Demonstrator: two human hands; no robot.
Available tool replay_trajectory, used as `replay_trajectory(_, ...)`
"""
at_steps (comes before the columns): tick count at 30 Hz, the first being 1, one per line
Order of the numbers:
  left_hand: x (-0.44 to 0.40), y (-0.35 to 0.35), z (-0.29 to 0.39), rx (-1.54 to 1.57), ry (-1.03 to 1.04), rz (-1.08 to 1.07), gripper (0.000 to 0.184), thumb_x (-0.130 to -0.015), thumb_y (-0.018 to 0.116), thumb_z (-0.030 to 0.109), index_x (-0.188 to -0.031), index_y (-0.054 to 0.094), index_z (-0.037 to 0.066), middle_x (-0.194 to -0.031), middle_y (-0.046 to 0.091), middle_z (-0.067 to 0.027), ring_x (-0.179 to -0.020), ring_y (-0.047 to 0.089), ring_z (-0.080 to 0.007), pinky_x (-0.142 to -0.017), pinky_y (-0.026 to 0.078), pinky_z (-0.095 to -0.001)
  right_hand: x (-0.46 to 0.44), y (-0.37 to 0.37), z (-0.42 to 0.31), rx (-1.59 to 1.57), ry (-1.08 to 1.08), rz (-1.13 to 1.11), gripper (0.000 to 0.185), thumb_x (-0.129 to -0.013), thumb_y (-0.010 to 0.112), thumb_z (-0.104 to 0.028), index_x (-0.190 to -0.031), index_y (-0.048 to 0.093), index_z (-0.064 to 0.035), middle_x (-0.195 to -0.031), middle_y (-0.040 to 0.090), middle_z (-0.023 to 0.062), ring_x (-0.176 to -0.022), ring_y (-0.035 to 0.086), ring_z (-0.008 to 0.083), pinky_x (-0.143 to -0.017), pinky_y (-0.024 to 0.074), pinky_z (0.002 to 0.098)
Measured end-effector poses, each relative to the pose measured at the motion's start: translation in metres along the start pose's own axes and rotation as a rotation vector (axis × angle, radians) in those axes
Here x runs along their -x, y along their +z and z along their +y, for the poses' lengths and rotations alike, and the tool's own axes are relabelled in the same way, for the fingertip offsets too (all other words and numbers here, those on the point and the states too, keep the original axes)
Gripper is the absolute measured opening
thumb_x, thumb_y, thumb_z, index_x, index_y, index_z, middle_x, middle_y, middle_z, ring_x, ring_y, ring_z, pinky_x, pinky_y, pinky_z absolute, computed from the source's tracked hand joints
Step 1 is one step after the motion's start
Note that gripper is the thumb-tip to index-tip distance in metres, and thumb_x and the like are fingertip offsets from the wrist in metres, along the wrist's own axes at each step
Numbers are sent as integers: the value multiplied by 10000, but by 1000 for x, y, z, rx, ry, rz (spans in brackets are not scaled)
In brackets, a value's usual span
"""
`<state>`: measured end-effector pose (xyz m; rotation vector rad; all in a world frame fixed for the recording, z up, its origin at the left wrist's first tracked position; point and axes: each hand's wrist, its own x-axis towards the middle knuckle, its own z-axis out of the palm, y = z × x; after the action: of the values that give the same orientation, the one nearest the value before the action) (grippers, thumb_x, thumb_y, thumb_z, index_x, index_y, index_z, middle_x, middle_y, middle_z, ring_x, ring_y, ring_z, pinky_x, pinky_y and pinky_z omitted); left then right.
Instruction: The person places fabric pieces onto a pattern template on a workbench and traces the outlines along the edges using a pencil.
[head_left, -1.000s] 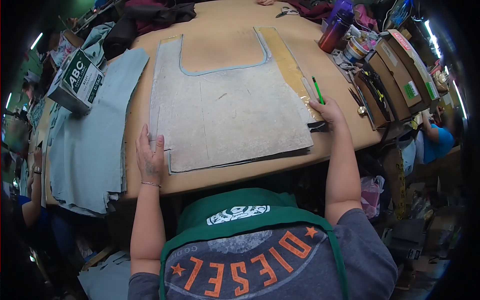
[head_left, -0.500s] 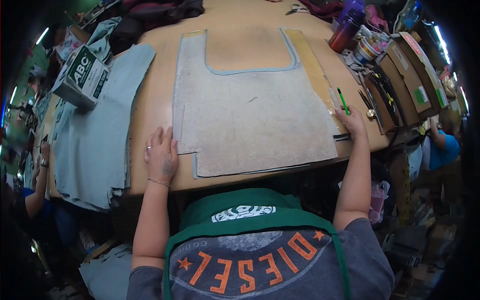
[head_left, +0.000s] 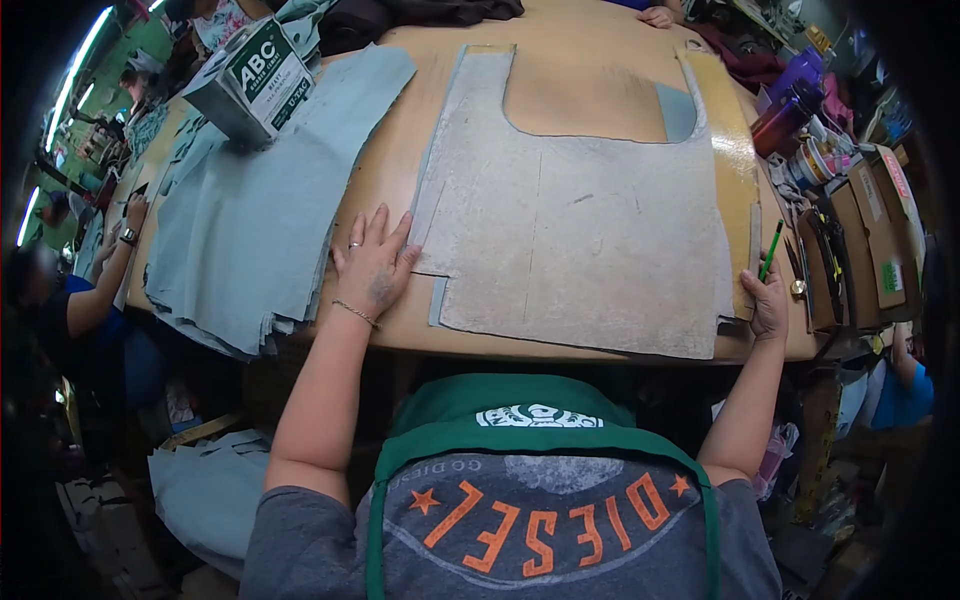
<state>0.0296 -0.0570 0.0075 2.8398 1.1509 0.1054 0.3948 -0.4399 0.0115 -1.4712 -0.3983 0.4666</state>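
Observation:
A large grey-beige pattern board (head_left: 590, 240) with a U-shaped cutout and yellow tape along its right side lies on the table. Light blue material (head_left: 676, 112) shows beneath it, inside the cutout's right corner and along the left edges. My left hand (head_left: 378, 258) rests with fingers spread at the board's left edge. At the lower right edge, my right hand (head_left: 766, 303) is closed around a green pencil (head_left: 771, 250), which points upward. Its fingers also meet the board's taped edge; whether they pinch it I cannot tell.
On the left, a stack of light blue sheets (head_left: 235, 240) bears an ABC can (head_left: 262, 85). Boxes (head_left: 880, 235), tools and a purple bottle (head_left: 790, 115) line the right side. A co-worker's hand (head_left: 660, 16) rests at the far edge; another person's arm (head_left: 105, 275) is at left.
The camera view has turned, so everything sits further right. The board has shifted over the blue material, which now shows in the cutout's right corner. My left fingers are more spread.

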Motion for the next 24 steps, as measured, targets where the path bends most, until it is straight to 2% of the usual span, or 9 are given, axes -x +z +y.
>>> replay_trajectory(5,-1,-9,-8,-150,92,-62,511,-848,358,501,-1310,319,287,-1385,244,-90,-1265,207,-352,-926,211,-633,-6,-7,-15,-68,-121,-14,464,-749,579,40,-1175,413,-39,-1035,530,56,-926,537,143,-815,439,260)
replay_trajectory(7,-1,-8,-11,-147,109,-55,547,-826,348,554,-1303,335,287,-1383,242,-106,-1261,214,-357,-924,215,-633,-9,-10,-20,-63,-143,-12,462,-753,567,40,-1182,410,-28,-1048,536,81,-923,544,152,-818,442,264)
replay_trajectory(11,0,-13,-9,-131,124,-50,600,-793,358,606,-1299,342,284,-1380,243,-119,-1252,230,-364,-924,233,-620,-20,-43,-22,-87,-80,70,403,-772,530,15,-1163,432,-5,-1048,545,91,-937,535,159,-827,427,259)
replay_trajectory(14,0,-11,-9,-110,115,-38,623,-777,374,622,-1296,346,279,-1374,256,-115,-1251,235,-361,-924,244,-610,-17,-72,-20,174,26,109,363,-768,529,10,-1125,465,6,-1043,551,83,-938,531,154,-825,414,255)
replay_trajectory(18,0,-8,-1,-27,62,25,508,-809,453,485,-1251,407,239,-1347,300,-118,-1232,272,-350,-923,274,-577,-22,-136,14,942,156,286,372,-756,578,-82,-1120,509,-39,-1003,568,70,-902,534,150,-794,413,267)
replay_trajectory(20,-2,-2,1,66,20,88,449,-803,494,446,-1192,476,223,-1306,355,-114,-1201,316,-337,-891,314,-572,-21,-137,24,1149,-5,381,325,-758,578,-182,-1047,559,-35,-925,593,144,-869,561,242,-759,429,325)
replay_trajectory(22,-13,11,-10,182,-7,162,392,-796,516,391,-1106,531,152,-1204,441,-127,-1103,405,-331,-867,357,-506,-23,-129,30,1392,-103,494,312,-767,564,-228,-996,579,-17,-896,591,194,-862,564,309,-758,429,357)
replay_trajectory(23,-19,14,-15,237,-21,198,367,-792,527,364,-1062,559,117,-1153,484,-134,-1054,449,-328,-855,378,-473,-22,-116,30,1421,-106,525,333,-786,531,-290,-941,592,-2,-874,574,241,-873,535,374,-768,414,400)
replay_trajectory(24,-25,17,-20,275,-14,231,355,-790,531,353,-1027,568,91,-1095,508,-137,-1004,473,-328,-845,385,-449,-20,-103,31,1507,-114,568,339,-795,524,-305,-941,584,-5,-868,573,241,-856,541,377,-753,418,412)
